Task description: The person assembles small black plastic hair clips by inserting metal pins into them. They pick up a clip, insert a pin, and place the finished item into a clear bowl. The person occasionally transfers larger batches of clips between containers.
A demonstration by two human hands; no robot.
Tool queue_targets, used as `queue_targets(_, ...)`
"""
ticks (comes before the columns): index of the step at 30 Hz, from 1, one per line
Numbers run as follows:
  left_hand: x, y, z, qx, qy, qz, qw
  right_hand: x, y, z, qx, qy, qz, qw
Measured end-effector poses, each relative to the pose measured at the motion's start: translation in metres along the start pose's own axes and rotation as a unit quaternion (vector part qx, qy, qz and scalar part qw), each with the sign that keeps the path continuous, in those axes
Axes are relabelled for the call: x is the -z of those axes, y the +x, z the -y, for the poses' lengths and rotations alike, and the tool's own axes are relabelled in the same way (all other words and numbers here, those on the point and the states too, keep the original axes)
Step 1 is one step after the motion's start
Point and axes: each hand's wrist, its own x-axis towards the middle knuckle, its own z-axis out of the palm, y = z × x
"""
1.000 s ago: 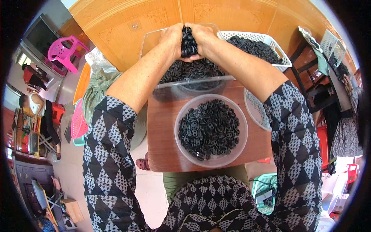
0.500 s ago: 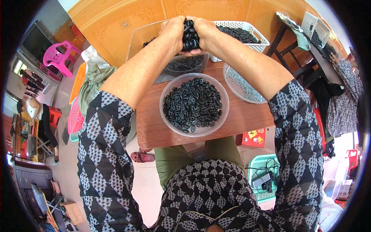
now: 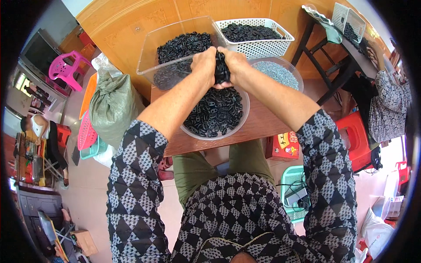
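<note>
Together my left hand (image 3: pixel 204 64) and my right hand (image 3: pixel 235 64) are cupped around a heap of small black oval pieces (image 3: pixel 222 68), each with two holes, plastic-looking. Both hands are closed on it, just above the far edge of a round clear tub (image 3: pixel 214 137). Inside that tub lie many more of the same black pieces (image 3: pixel 212 113). Behind my left hand stands a clear rectangular bin (image 3: pixel 147 65), partly filled with black pieces. The undersides of my hands and the bottom of the heap are partly hidden.
Beyond my right hand are a white perforated basket (image 3: pixel 286 43) of black pieces and a round clear tub of small silvery pieces (image 3: pixel 275 73). The wooden table (image 3: pixel 263 125) carries these containers. A tied green sack (image 3: pixel 115 107) stands left; another person (image 3: pixel 388 105) sits right beside a dark table.
My hands, with the black pieces between them, have come from over the rectangular bin toward me and now hover at the round tub's far side. The view has shifted somewhat.
</note>
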Motion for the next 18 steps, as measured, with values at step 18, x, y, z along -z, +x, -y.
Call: queue_targets(18,0.019,-0.026,0.081,-0.223,0.192,-0.062,0.954,0.019,0.000,-0.065,0.094,-0.154,0.033,0.983)
